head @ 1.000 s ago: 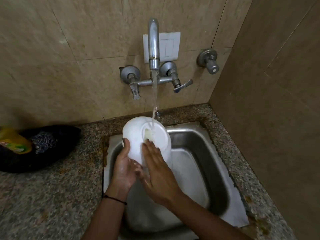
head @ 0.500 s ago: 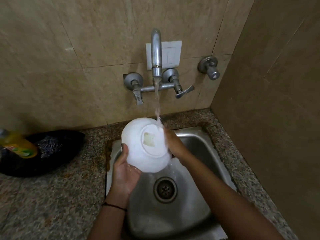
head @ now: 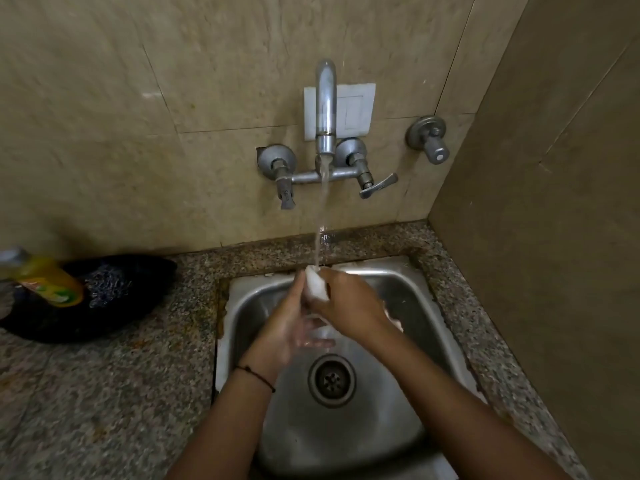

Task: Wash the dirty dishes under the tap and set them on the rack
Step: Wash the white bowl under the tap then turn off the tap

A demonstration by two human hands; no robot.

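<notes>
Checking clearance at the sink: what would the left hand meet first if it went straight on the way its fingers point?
Probably the back wall of the steel sink, then the granite ledge; depth is unclear. The left hand lies flat against the white bowl.

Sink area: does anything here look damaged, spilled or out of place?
Two things. A white switch plate sits on the wall right behind the running tap, close to water. And brownish staining marks the counter along the sink's left rim. Nothing looks spilled or broken.
</notes>
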